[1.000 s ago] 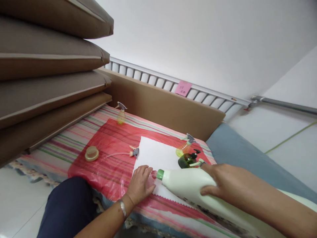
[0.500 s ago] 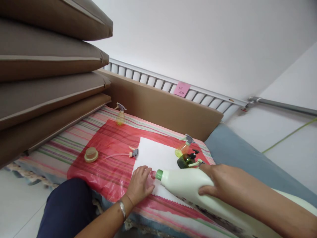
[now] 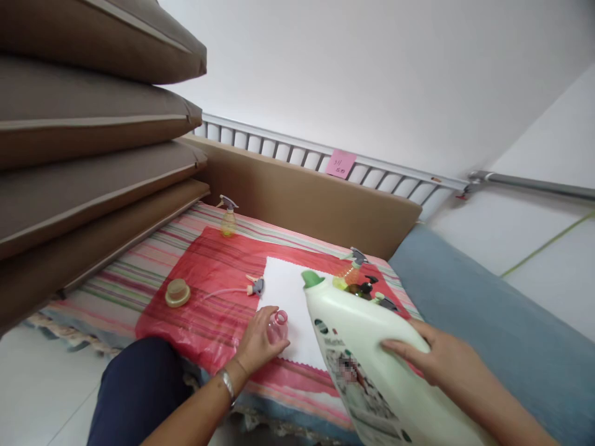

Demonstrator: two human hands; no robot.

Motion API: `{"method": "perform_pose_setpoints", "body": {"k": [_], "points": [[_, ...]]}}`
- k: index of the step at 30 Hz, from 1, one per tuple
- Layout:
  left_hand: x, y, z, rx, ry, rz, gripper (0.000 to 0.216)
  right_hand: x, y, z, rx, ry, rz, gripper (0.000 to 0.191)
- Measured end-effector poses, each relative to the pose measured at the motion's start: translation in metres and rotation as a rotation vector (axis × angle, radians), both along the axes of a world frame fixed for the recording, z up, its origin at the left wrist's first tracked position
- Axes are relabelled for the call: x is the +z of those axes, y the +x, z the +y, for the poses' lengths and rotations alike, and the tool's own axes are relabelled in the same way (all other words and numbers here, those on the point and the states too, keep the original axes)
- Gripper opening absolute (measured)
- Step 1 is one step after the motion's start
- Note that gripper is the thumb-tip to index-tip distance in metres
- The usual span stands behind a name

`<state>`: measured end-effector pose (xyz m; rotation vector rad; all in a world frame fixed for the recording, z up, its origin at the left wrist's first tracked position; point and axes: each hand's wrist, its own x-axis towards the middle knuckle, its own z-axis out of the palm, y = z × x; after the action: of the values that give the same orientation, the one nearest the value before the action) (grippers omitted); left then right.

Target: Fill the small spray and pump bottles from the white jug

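My left hand (image 3: 258, 337) is closed around a small clear pink bottle (image 3: 277, 328) whose open neck faces up, at the near edge of a white sheet (image 3: 300, 303). My right hand (image 3: 437, 353) grips a large pale green detergent jug (image 3: 367, 334) by its handle. The jug is tilted, its green spout (image 3: 311, 279) up and to the left, apart from the pink bottle. A grey spray head (image 3: 256, 286) with a thin tube lies beyond my left hand. Behind the jug stand a yellowish spray bottle (image 3: 349, 271) and a dark pump bottle (image 3: 362, 288), partly hidden.
A red plastic sheet (image 3: 199, 266) covers part of the striped cloth (image 3: 121, 275). On it sit a round yellowish cap (image 3: 177, 292) and another spray bottle (image 3: 228, 222). Brown cushions (image 3: 93, 148) are stacked at left; a brown panel (image 3: 297, 192) stands behind.
The jug's spout has come away from the pink bottle's mouth, and my right hand has tipped the jug more upright. My left hand still holds the pink bottle.
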<state>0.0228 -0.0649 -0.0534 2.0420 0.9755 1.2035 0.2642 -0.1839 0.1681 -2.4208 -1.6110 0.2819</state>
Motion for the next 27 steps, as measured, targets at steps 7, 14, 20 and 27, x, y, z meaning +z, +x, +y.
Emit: {"method": "perform_pose_setpoints", "body": {"k": [7, 14, 20, 27], "points": [[0.004, -0.001, 0.002, -0.008, -0.043, -0.032, 0.055, -0.012, -0.016, 0.034, -0.176, 0.405, 0.222, 0.047], [-0.003, -0.005, 0.004, -0.066, -0.115, 0.016, 0.074, -0.080, -0.036, 0.126, -0.195, 0.711, 0.434, 0.041], [-0.025, -0.008, 0.021, -0.221, 0.028, 0.126, 0.099, -0.120, -0.052, 0.198, -0.170, 0.719, 0.447, 0.031], [-0.041, -0.001, 0.038, -0.364, 0.134, 0.109, 0.074, -0.151, -0.050, 0.225, -0.223, 0.696, 0.452, 0.030]]}}
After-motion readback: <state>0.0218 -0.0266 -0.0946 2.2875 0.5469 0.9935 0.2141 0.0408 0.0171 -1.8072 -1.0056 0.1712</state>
